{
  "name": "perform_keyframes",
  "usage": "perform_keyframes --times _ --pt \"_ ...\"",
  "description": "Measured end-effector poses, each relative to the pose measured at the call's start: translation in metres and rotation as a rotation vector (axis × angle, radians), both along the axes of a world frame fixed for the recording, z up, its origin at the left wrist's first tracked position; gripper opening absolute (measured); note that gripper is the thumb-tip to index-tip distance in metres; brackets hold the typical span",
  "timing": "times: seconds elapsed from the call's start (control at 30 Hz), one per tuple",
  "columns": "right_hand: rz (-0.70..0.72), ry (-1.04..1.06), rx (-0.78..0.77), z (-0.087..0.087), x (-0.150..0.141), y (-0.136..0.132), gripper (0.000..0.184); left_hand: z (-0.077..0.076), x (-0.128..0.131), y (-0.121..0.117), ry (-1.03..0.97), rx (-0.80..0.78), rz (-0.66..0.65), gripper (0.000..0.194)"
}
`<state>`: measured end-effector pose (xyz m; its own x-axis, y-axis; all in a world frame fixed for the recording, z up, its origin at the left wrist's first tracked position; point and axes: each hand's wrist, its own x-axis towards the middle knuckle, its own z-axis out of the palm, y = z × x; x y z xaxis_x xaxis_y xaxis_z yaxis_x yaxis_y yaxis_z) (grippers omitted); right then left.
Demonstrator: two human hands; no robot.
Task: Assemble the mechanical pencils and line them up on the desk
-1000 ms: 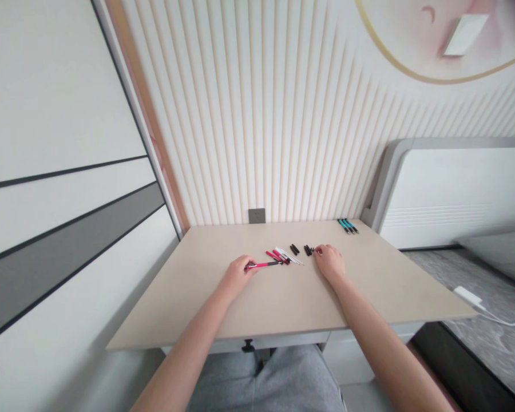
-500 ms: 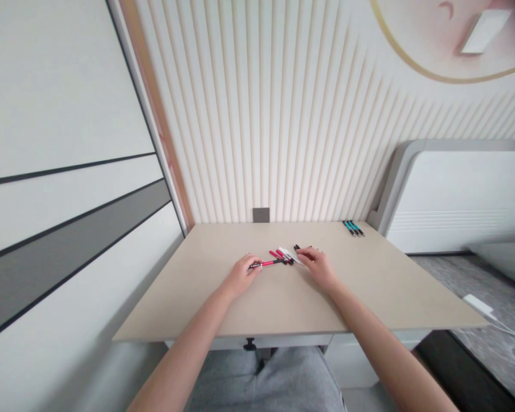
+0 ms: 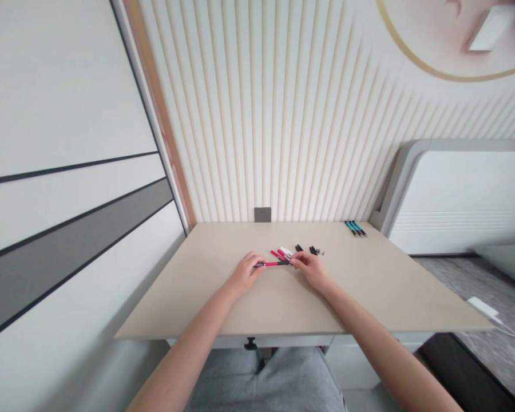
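Note:
My left hand [image 3: 245,272] pinches the left end of a red pen [image 3: 272,264] with black tips, held low over the beige table [image 3: 283,297]. My right hand [image 3: 309,268] has its fingertips closed at the pen's right end. Just behind the pen lie more red pens [image 3: 278,254], a white pen part [image 3: 286,250] and small black pen pieces [image 3: 313,250].
Two teal pens [image 3: 354,228] lie at the table's far right, near a white and grey bed headboard [image 3: 455,194]. A grey wall socket [image 3: 262,214] sits at the table's back edge. A white charger and cable [image 3: 483,309] lie on the floor to the right.
My right hand moved left from the black pieces to the right end of the red pen. The left hand kept hold of the pen. The view shifted slightly.

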<state>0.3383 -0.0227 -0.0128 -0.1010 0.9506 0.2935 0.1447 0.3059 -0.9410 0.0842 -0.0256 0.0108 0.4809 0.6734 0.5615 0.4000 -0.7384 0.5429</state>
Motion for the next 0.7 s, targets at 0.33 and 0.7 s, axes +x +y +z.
perform_keyframes --times 0.33,0.7 --pt "0.069 0.013 -0.037 0.002 -0.001 -0.005 0.032 -0.004 -0.001 0.003 0.013 0.017 0.043 0.012" --pt "-0.002 -0.098 0.063 0.01 0.002 -0.012 0.029 -0.005 -0.002 0.006 -0.019 0.029 0.159 0.007"
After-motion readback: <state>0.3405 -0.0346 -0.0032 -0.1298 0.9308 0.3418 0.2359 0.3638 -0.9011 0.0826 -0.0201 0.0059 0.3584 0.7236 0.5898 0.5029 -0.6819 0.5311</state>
